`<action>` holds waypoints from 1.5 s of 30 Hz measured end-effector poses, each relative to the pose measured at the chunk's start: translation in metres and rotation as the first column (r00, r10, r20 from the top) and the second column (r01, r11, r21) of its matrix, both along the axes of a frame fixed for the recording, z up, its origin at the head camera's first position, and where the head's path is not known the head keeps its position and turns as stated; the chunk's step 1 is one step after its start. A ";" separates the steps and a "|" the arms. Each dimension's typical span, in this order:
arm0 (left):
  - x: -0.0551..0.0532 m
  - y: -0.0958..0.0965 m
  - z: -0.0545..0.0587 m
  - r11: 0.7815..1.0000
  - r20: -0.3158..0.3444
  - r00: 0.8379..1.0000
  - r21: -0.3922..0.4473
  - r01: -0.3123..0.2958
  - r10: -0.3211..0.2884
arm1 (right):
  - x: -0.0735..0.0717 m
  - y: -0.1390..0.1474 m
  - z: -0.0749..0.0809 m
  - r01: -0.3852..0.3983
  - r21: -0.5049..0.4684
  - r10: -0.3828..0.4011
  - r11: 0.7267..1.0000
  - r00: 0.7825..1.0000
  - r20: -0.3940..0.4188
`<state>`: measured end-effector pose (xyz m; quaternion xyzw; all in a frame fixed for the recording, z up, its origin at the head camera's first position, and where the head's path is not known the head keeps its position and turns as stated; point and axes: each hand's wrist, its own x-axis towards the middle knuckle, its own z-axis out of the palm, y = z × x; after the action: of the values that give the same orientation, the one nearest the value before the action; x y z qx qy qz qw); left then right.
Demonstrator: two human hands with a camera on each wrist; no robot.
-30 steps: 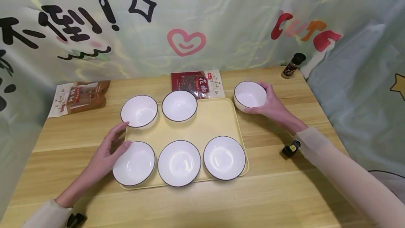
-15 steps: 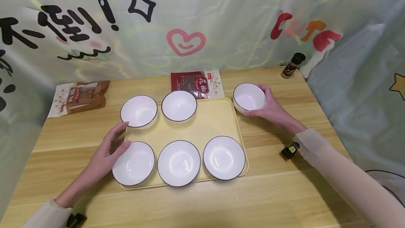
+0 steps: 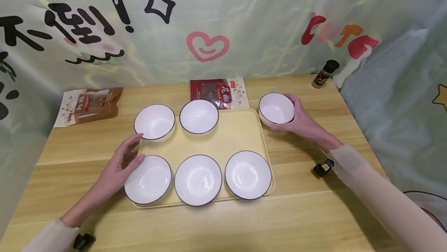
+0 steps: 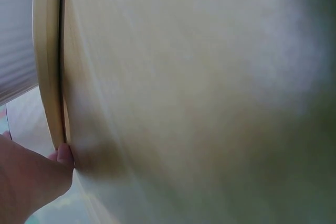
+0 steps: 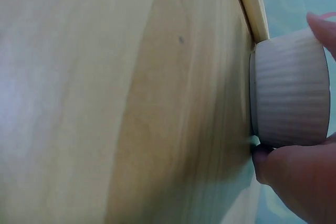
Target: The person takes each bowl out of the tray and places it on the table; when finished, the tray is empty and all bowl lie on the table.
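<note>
On the far right, my right hand grips a white dark-rimmed bowl, thumb on its near side and fingers around its right. This bowl is upright beside the tray's right edge, and its ribbed outer wall fills part of the right wrist view. A yellow tray carries several similar bowls. At its left edge my left hand lies with thumb and fingers spread, the thumb over the rim of the near-left bowl and a fingertip by the far-left bowl. In the left wrist view, fingertips touch the tray edge.
Behind the tray lies a red spice packet, partly behind the far middle bowl. A brown packet is at the back left, and a black-capped shaker bottle stands at the back right. A printed cloth hangs behind the table.
The bowl in my right hand has shifted slightly toward me along the tray's right side. My left hand and the other bowls hold their places; the head view has moved a little.
</note>
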<state>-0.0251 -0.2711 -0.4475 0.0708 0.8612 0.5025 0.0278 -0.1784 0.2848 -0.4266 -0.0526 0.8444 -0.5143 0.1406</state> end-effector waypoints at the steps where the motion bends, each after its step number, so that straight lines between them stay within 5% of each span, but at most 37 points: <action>1: 0.000 0.000 0.000 1.000 0.001 1.000 0.000 0.000 0.000 | 0.001 0.000 0.001 -0.002 0.004 0.002 1.000 1.000 -0.001; 26: 0.000 0.000 -0.002 1.000 -0.008 1.000 -0.005 0.004 -0.004 | 0.024 0.011 0.032 0.031 -0.191 -0.061 0.981 0.986 -0.154; 30: 0.000 0.000 -0.001 1.000 -0.007 1.000 -0.004 0.005 -0.005 | 0.031 0.008 0.033 0.009 -0.337 -0.080 0.942 0.977 -0.198; 38: 0.000 0.000 0.000 1.000 -0.005 1.000 -0.001 0.003 -0.003 | 0.047 -0.004 0.033 -0.128 -0.558 -0.094 0.820 0.932 -0.351; 45: 0.000 0.000 -0.001 1.000 -0.019 1.000 -0.007 0.000 0.000 | 0.062 -0.012 0.034 -0.279 -0.528 0.031 0.802 0.902 -0.430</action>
<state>-0.0251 -0.2708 -0.4487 0.0755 0.8633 0.4986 0.0201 -0.1168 0.2728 -0.3923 -0.2673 0.6509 -0.7104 -0.0155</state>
